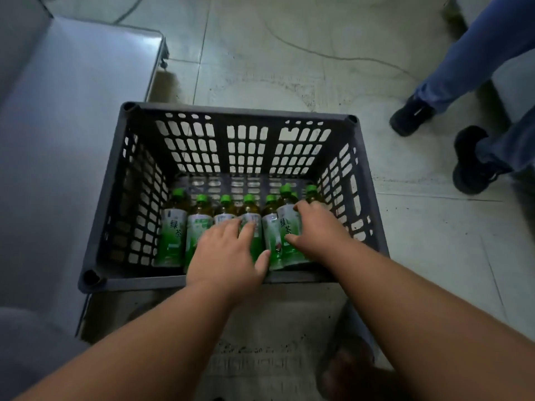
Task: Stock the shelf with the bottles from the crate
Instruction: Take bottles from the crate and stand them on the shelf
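A dark grey slotted crate (pixel 237 115) stands on the floor below me. Several green-capped tea bottles with green-and-white labels lie in a row along its near wall, the leftmost bottle (pixel 171 227) untouched. My right hand (pixel 317 230) is wrapped around a bottle (pixel 288 224) near the right end of the row, which sits slightly higher than its neighbours. My left hand (pixel 225 253) lies flat over the middle bottles (pixel 249 218), fingers spread, thumb against one bottle's side. The shelf's white surface (pixel 72 111) is at the left.
A person in blue trousers and black shoes (pixel 411 115) stands on the tiled floor to the right of the crate. A thin cable (pixel 318 53) runs across the floor behind the crate. The shelf's metal edge and caster (pixel 163 63) lie at the crate's far left.
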